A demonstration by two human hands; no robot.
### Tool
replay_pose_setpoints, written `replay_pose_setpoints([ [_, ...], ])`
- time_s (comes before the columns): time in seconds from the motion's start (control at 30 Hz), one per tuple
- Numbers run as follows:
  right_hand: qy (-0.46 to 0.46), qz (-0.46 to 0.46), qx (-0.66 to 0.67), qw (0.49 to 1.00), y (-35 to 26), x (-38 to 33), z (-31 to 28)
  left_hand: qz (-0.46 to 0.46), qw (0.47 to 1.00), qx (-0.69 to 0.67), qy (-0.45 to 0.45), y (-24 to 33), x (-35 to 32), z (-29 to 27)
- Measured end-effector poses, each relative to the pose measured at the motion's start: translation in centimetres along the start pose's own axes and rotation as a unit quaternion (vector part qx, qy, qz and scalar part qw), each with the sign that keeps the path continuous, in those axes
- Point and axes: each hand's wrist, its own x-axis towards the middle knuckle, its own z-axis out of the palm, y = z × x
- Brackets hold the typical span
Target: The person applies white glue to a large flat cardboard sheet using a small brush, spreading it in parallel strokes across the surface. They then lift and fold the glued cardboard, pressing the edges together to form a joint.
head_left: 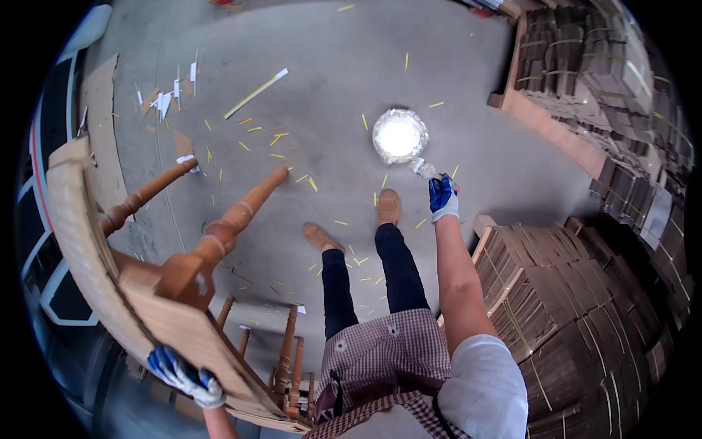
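Silver-white disc (400,137): just far-left of the right hand (443,196), the nearer one; well apart from the left hand (186,379). Round face up, no long axis showing; floor contact unclear.
Clear strip (423,168): runs near-right, from disc to right hand.
Right hand: gloved, fingers closed around the strip's near end, it seems.
Left hand: gloved, on the table's outer side; clenched or merely resting, I cannot tell.
Table (179,322): tipped at left, long axis far-left to near-right, turned legs (248,201) pointing far-right.
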Motion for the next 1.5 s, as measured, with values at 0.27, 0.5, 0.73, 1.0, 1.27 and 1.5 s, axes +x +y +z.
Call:
replay_pose_setpoints([
  [0.27, -0.022, 0.100, -0.023, 0.995, 2.3, 7.2, -2.9, -0.042, 0.992, 0.104, -0.055, -1.2, -1.4, 0.6],
  [0.5, 0.119, 0.162, -0.206, 0.958, -0.5, -0.3, -11.8, 0.013, 0.997, 0.066, 0.025, -1.7, -1.4, 0.5],
  [0.73, -0.031, 0.214, -0.516, 0.829, -2.7, -13.5, -15.5, 0.008, 0.993, 0.050, 0.109, -0.8, -2.6, -0.1],
  [1.0, -0.357, -0.212, -0.863, 0.290, -6.5, -35.1, 1.7, 0.052, 0.960, -0.115, 0.250, 4.8, -5.7, -7.0],
  [1.27, -0.647, -0.195, -0.721, -0.150, 2.7, -66.4, -0.3, 0.019, 0.869, -0.409, 0.279, 16.8, -24.0, -11.8],
  [1.5, -0.765, -0.137, -0.570, -0.265, 7.2, -80.3, -15.2, -0.215, 0.772, -0.354, 0.483, 10.2, -38.8, -12.2],
])
